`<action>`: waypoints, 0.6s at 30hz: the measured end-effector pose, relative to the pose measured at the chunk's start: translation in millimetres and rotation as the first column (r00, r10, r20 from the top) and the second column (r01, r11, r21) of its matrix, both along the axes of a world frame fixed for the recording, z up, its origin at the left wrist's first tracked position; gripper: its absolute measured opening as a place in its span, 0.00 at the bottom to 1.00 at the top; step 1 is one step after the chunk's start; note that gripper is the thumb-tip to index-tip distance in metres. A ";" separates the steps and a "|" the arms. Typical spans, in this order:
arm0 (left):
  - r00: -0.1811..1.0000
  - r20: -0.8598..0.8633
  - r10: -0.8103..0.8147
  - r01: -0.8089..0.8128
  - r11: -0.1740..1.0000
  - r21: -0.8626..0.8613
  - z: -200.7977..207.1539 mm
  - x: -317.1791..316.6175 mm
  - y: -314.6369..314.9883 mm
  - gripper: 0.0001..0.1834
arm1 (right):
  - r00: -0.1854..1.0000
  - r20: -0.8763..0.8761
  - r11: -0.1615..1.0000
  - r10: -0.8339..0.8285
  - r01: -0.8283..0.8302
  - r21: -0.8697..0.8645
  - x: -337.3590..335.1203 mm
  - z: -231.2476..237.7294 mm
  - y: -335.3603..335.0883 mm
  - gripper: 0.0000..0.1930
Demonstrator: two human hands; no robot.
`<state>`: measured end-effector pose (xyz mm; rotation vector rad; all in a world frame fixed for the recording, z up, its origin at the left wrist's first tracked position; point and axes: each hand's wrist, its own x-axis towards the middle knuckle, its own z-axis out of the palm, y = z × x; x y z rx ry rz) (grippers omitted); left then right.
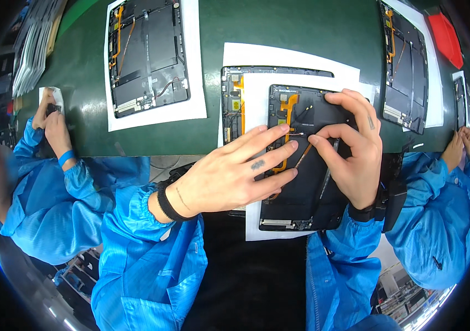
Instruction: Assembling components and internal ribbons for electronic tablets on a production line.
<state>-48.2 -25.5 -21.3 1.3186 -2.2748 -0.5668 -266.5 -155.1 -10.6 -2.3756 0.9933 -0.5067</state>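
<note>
An opened black tablet housing (pixel 334 201) lies on a white sheet (pixel 255 113) in front of me, its inside facing up. An orange flex ribbon (pixel 288 113) runs down its left side. My left hand (pixel 229 176) rests over that side with fingers stretched out, the fingertips on the housing and ribbon. In my right hand (pixel 361 151), thumb and forefinger pinch the upper end of a thin brownish cable (pixel 303 156); its other fingers arch over the housing's upper right. The pinched end is mostly hidden by the fingertips.
Beneath the sheet lies another tablet housing (pixel 276 69). More housings on white paper stand at the far left (pixel 160 55) and right (pixel 406 71) of the green table (pixel 213 33). A red object (pixel 444 41) is at the far right. Co-workers in blue sit on both sides.
</note>
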 end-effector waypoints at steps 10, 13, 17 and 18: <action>0.994 0.084 0.066 -0.058 0.994 -0.095 -3.8 -5.8 -5.0 0.29 | 1.000 0.030 1.000 0.000 0.001 -0.024 0.0 -4.7 0.0 0.06; 0.989 0.099 0.108 -0.097 0.990 -0.105 -3.2 -13.4 -9.5 0.30 | 1.000 0.026 1.000 -0.012 0.012 -0.013 -0.1 -2.8 -0.4 0.06; 0.987 0.089 0.137 -0.123 0.982 -0.144 -3.3 -18.9 -13.5 0.31 | 0.998 0.053 0.999 -0.031 0.032 -0.020 -0.5 -5.0 -0.1 0.07; 0.984 0.117 0.135 -0.116 0.982 -0.151 -2.8 -19.8 -15.1 0.31 | 0.998 0.052 0.999 -0.030 0.031 -0.025 -1.3 -5.3 -0.4 0.07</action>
